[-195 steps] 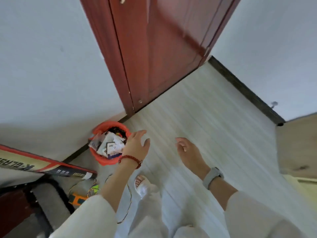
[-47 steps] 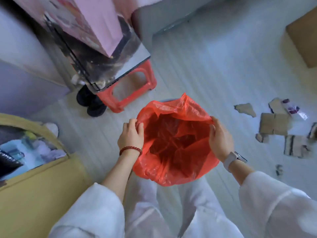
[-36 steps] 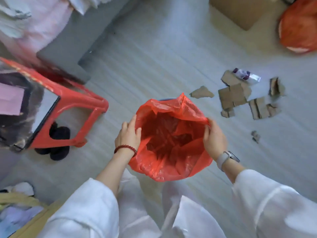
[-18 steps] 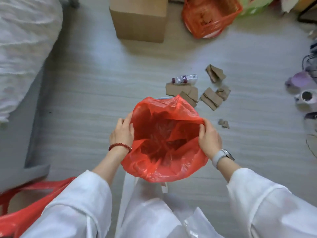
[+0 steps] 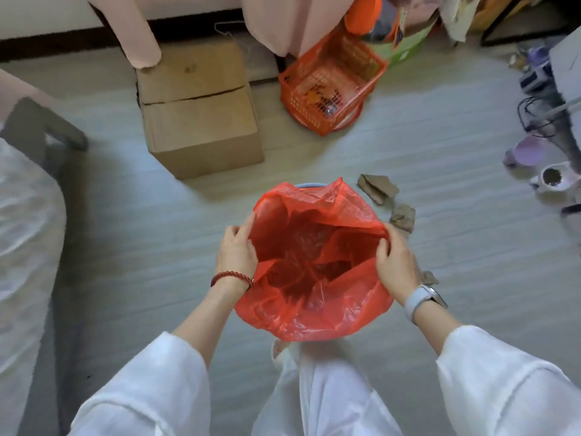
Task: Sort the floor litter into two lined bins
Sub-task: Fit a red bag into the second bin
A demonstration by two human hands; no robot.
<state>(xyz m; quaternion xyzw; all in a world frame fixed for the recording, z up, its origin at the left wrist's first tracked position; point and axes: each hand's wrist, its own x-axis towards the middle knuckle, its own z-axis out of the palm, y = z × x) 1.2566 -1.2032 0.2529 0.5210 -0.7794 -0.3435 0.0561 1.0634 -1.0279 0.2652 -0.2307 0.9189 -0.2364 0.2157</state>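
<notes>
The floor [image 5: 440, 158] is pale grey wood planks. A closed brown cardboard box [image 5: 201, 111] sits on it. Pink cloth [image 5: 276, 20] hangs just behind the box. A bed with white bedding [image 5: 25, 247] is left of the box.

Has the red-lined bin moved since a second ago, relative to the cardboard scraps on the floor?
Yes. The bin, gripped by both hands, now sits over the cardboard scraps, hiding most of them; it came toward them.

You have one view only, worn on your head, looking steeply down and forward. Your left hand [image 5: 236, 250] and right hand [image 5: 396, 262] sit close at centre; the floor [image 5: 456, 171] stretches beyond them to the far wall.
</notes>
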